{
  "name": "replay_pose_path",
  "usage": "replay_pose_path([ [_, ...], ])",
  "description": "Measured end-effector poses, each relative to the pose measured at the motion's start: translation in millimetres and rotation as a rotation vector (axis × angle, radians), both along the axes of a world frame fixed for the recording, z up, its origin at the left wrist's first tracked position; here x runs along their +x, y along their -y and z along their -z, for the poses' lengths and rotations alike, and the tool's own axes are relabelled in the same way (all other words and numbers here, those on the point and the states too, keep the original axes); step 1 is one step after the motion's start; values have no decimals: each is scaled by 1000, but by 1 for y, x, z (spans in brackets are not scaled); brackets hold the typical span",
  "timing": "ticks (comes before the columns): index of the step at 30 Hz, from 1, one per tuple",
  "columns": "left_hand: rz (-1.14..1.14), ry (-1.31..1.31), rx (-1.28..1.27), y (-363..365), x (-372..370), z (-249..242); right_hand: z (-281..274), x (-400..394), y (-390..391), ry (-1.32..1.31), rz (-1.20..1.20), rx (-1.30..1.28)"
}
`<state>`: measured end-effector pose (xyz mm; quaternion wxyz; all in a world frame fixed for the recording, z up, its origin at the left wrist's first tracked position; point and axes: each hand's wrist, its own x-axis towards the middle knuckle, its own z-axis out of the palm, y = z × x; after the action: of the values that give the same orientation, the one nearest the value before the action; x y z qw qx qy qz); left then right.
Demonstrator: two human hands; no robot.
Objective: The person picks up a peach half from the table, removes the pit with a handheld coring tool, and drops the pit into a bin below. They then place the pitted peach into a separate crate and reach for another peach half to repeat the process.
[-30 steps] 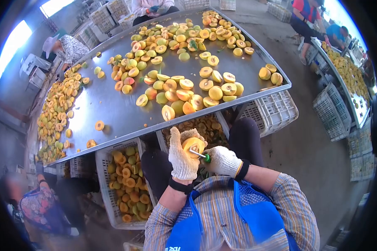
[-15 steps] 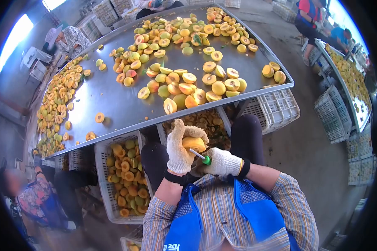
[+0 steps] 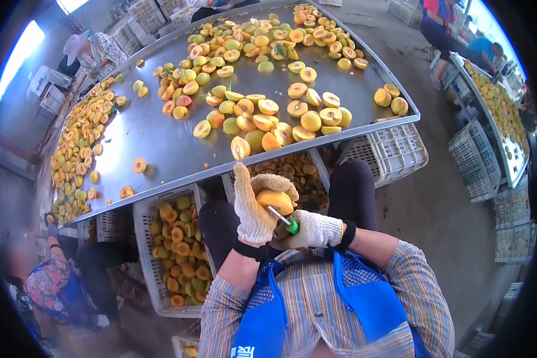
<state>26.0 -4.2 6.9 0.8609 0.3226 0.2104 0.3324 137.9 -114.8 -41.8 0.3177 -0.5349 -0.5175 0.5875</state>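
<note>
My left hand (image 3: 253, 209), in a white knit glove, grips a yellow peach half (image 3: 274, 200) just below the table's near edge. My right hand (image 3: 313, 231), also gloved, holds a small pitting tool with a green handle (image 3: 287, 224); its metal tip points into the fruit. Both hands sit close together above my lap. A pile of halved peaches (image 3: 268, 122) lies on the steel table (image 3: 155, 149) right in front of me.
A white crate of pitted halves (image 3: 179, 250) stands to my left under the table, another crate with pits (image 3: 292, 173) between my knees. Empty crates (image 3: 394, 152) lie to the right. Other people sit around the table and at a second table (image 3: 498, 101).
My hands rose slightly and the peach half turned in my left hand, cut face now away from view. The tool stays at the fruit.
</note>
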Motion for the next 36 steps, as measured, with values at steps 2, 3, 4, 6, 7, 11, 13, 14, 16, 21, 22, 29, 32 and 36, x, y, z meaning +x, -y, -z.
replay_pose_path([
  [2,33,14,6,-3,2,-3,-5,3,0,-167,-40,85],
  [3,107,-3,48,-3,2,-5,-8,2,2,-168,-41,84],
  [4,181,-22,88,-4,1,-9,-13,1,4,-263,-32,96],
  [6,272,-41,143,-9,2,-13,-15,-2,7,-361,-22,102],
  [7,415,76,208,-15,3,-7,-15,-3,8,-369,-33,5],
  [11,514,410,52,-7,17,14,-6,-13,1,-317,0,-55],
  [13,193,50,-166,-10,7,8,-14,-11,-1,-295,55,108],
  [14,47,151,-242,-19,9,31,-13,-3,-5,-150,-5,133],
  [16,-236,195,-420,-35,3,46,-34,10,-10,-221,81,-183],
  [21,-130,287,-247,-48,-31,44,-2,30,-18,591,286,-166],
  [22,-143,286,-249,-48,-36,42,-2,31,-16,590,272,-166],
  [29,-413,-257,41,-60,-123,39,26,32,-13,545,218,-258],
  [32,-846,-1569,1186,-71,-157,39,13,31,-11,576,225,-219],
  [36,-764,-1257,1707,-104,-91,23,9,28,-18,512,220,-242],
])
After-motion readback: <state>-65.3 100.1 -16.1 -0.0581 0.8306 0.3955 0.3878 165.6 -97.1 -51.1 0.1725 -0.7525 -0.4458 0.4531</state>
